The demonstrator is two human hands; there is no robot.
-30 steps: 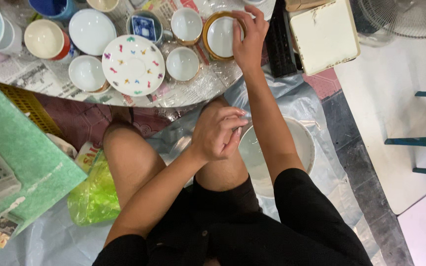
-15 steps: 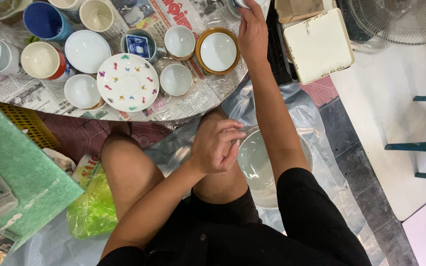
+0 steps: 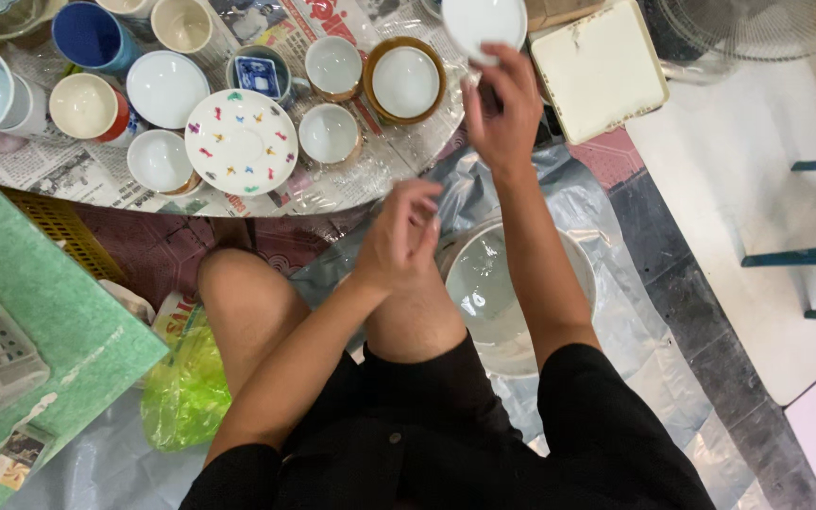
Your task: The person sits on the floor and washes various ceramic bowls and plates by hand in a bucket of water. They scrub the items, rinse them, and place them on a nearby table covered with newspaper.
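My right hand (image 3: 502, 109) is raised over the far edge of the low table and grips a small white bowl (image 3: 483, 24) by its rim. My left hand (image 3: 403, 236) hovers above my right knee with loosely curled fingers, and I see nothing in it. Under my right forearm stands a white basin (image 3: 484, 283) with clear water. Just left of the held bowl a gold-rimmed white dish (image 3: 405, 80) rests on the table.
The newspaper-covered table (image 3: 49, 170) holds several cups and bowls, a confetti-patterned plate (image 3: 241, 142) and a blue cup (image 3: 87, 36). A square white plate (image 3: 599, 68) sits at the right. A green board (image 3: 49, 321) and a green plastic bag (image 3: 186, 392) lie at my left.
My right hand has picked up a small white bowl from the far table edge and lifted it. The view has tilted, and my left hand has barely moved.
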